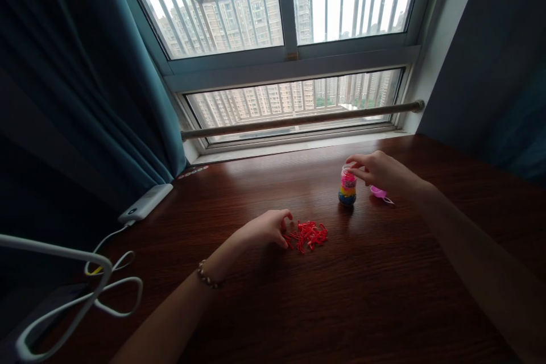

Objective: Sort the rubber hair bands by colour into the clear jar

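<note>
A heap of small red elastic bands [307,235] lies on the dark wooden table [341,296]. My left hand [267,228] rests at the heap's left edge, its fingers curled and pinching at the bands. A small clear jar [347,186] with coloured layers of bands stands upright farther back. My right hand [377,172] is at the jar's open mouth, thumb and forefinger pinched together over it. Whether a band is between those fingertips is too small to see. A pink lid [379,192] lies on the table just right of the jar.
A white power bank [145,203] lies at the table's back left, with white cables [106,290] looping over the left edge. A teal curtain [106,85] hangs on the left. A window with a rail [298,119] runs along the back.
</note>
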`<state>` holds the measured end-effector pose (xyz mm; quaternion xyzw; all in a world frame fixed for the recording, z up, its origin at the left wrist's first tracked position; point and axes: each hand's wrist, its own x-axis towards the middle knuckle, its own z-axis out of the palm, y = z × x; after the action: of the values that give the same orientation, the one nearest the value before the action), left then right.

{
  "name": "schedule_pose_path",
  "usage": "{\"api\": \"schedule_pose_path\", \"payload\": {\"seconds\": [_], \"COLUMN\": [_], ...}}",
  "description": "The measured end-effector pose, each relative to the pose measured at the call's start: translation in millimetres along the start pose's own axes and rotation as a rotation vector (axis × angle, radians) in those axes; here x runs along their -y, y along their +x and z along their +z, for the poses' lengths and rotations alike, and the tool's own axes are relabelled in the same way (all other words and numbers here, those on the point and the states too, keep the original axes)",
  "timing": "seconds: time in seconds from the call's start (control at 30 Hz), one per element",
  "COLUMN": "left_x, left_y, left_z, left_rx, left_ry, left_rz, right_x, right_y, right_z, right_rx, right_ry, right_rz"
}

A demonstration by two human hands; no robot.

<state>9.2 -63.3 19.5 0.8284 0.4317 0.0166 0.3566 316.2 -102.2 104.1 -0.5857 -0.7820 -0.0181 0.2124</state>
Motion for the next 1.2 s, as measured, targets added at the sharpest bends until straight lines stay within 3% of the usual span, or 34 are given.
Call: {"api": "schedule_pose_path", "payload": {"seconds": [0.3,0.5,0.63,1.07,1.2], "left_x": [-11.9,-14.6,-16.4,-15.4,-17.8], "left_y": [0.9,-0.4,-1.2,-1.0,-2.4], "left_z": [5.8,5.1,2.8,6.8,3.5], "left_rx": [0.031,0.02,-0.004,-0.003,0.0], "left_ry": [-0.069,0.025,0.141,0.405,0.369], "left_rz": [0.075,0.242,0.306,0.33,0.32], "right_x": [-5.7,-6.3,-5.1,1.4,3.0], "right_y": [5.7,6.0,4.8,2.6,1.3], "right_z": [20.9,21.5,18.3,10.6,5.9], "right_rx": [0.168,0.07,0.04,-0.02,-0.056], "right_ry": [-0.115,-0.238,-0.195,-0.14,-0.136], "right_rz": [-0.025,-0.07,-0.094,-0.109,-0.111]}}
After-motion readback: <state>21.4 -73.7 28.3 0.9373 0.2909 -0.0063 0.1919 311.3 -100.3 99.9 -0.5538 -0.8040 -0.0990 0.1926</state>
